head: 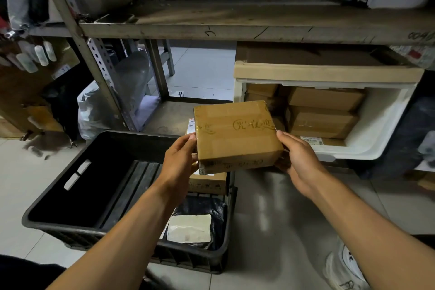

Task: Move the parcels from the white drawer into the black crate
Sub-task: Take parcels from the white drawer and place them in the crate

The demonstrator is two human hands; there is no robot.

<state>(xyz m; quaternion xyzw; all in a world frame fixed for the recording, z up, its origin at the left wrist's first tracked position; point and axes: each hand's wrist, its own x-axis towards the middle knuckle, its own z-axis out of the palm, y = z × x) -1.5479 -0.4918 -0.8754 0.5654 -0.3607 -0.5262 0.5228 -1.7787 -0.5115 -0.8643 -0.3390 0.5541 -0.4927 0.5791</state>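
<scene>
A taped brown cardboard parcel [236, 134] with handwriting on top is held between both hands. My left hand [180, 162] grips its left side and my right hand [299, 162] grips its right side. It hangs above the far right corner of the black crate [77, 179] on the floor. Inside the crate lie another brown box [207, 182] and a black plastic parcel with a white label [190, 227]. The white drawer [376, 129] stands pulled out at the right on the low shelf, with several brown boxes [322, 101] stacked in it.
A metal shelf board [235, 23] runs across above, held by a perforated upright [103, 73] at the left. A flat cardboard box [324, 68] lies on top of the drawer. Plastic bags [98, 108] and cardboard crowd the left; a white bag [346, 268] lies at the lower right.
</scene>
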